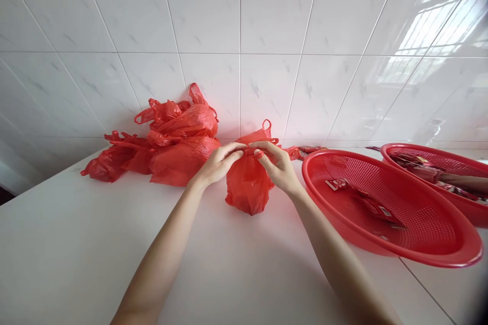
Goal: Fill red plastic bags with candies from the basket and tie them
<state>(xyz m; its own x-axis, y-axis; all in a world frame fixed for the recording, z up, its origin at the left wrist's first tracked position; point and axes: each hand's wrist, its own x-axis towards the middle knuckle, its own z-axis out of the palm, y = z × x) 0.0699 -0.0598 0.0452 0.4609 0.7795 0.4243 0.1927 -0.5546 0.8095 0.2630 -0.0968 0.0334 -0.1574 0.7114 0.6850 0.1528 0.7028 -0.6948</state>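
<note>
A small filled red plastic bag [247,188] stands on the white counter [76,244] in front of me. My left hand [219,163] and my right hand [277,165] both pinch the bag's top, where its handles are gathered. One handle loop sticks up behind my right hand. The fingers of both hands are closed on the plastic.
A heap of several tied red bags [168,142] lies against the tiled wall at the left. A red mesh basket [389,244] with a few red packets [366,200] sits to the right. A second red basket [438,172] with packets stands behind it.
</note>
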